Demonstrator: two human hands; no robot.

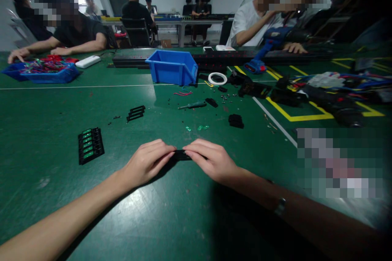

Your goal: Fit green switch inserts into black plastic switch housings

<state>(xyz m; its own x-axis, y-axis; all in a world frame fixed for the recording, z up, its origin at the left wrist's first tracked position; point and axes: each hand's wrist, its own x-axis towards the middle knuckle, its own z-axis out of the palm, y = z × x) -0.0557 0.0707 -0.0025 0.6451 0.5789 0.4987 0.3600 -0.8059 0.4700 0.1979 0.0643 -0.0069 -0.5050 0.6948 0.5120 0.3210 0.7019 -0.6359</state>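
A small black part point(181, 155) lies low over the green table point(147, 220), pinched from both ends. The fingers of my left hand point(151, 159) close on its left end, and those of my right hand point(214, 159) on its right end. Bits of clear green material point(202, 127) lie just beyond my hands. To the left sits a black block with several green pieces point(91, 145). Farther back are thin black frames point(136, 113), and on the right a small stack of black parts point(235, 121).
Beyond my hands lie a screwdriver point(192, 105), a blue bin point(173, 67), a white ring point(217, 78) and small screws. A blue power drill point(260, 55) stands back right, near cables. People sit across the table; blue trays of wires point(49, 71) are at left.
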